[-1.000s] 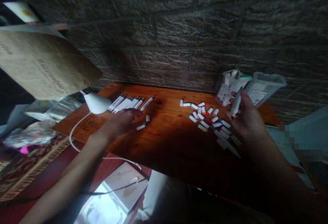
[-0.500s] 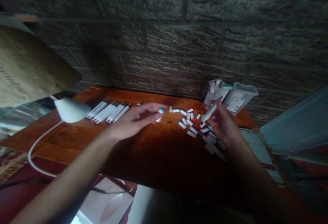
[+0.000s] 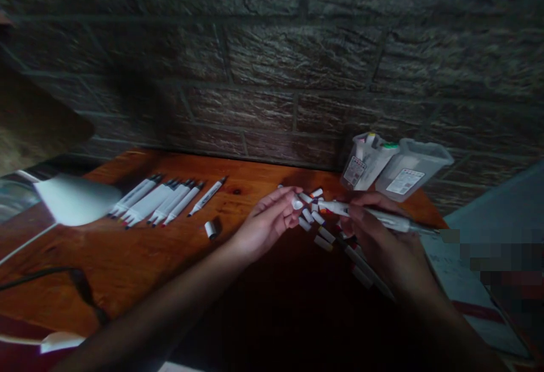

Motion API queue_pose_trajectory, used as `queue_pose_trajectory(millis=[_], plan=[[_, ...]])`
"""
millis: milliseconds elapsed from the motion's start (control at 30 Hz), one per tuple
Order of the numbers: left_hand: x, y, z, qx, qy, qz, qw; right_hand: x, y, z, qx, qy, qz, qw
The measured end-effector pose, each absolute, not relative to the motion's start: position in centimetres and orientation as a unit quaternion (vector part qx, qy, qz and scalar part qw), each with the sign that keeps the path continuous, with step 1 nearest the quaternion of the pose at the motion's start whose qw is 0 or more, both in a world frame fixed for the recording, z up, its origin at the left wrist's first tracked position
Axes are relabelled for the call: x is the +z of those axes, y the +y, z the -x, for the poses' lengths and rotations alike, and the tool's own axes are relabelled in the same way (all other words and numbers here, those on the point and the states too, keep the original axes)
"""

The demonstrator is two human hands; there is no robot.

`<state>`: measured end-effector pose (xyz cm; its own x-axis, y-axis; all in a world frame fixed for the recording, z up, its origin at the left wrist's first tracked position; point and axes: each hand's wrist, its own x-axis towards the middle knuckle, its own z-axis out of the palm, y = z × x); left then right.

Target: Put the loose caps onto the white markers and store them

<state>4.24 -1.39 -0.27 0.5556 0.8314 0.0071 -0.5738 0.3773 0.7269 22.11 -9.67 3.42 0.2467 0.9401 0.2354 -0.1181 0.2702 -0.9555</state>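
My left hand (image 3: 268, 222) pinches a small white marker cap (image 3: 297, 203), its hollow end turned to the right. Facing it, a white marker (image 3: 382, 219) lies nearly level in my right hand (image 3: 380, 236), its tip a short way from the cap. Beneath and between the hands, several loose caps (image 3: 323, 235) with coloured ends are scattered on the wooden table (image 3: 238, 196). More markers (image 3: 369, 270) lie below my right hand, in shadow. Several uncapped markers (image 3: 159, 202) lie in a row on the left. One marker (image 3: 207, 196) is a little apart, with a lone cap (image 3: 210, 229) near it.
Two clear plastic containers stand by the brick wall: one (image 3: 355, 168) holds markers, the other (image 3: 410, 173) stands right of it. A white lamp (image 3: 76, 199) with a cable occupies the left. A tablet-like flat object (image 3: 463, 281) lies at the right edge.
My left hand has moved right with the cap and turned it toward the marker. The marker in my right hand has swung from tilted to nearly level. The view has shifted.
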Motion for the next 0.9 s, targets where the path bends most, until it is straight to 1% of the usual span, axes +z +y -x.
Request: queue_pose_trajectory(millis=[100,200,333,500,633,767,900], plan=[[-0.2,-1.4,-4.2,0.446,0.184,-0.375,0.791,3.6,-10.3,-21.7,0.263,-0.563,0.517,0.589],[-0.2,-1.3,-4.0,0.447,0.181,-0.401,0.779,3.8,-10.5,-21.3,0.134,-0.636,0.507,0.566],[-0.1,-1.5,-3.9,0.445,0.185,-0.400,0.779,3.7,-10.4,-20.8,0.052,-0.698,0.481,0.528],[0.1,-1.8,-4.1,0.430,0.199,-0.397,0.786,2.9,-10.3,-20.8,0.026,-0.736,0.475,0.482],[0.5,-1.1,-3.5,0.462,0.212,-0.383,0.772,2.4,-10.2,-21.5,0.033,-0.720,0.523,0.455],[1.1,-0.6,-2.8,0.479,0.200,-0.371,0.770,2.7,-10.2,-21.9,0.047,-0.663,0.568,0.485],[1.1,-0.7,-2.8,0.459,0.183,-0.363,0.790,3.3,-10.5,-21.6,0.062,-0.638,0.557,0.528]])
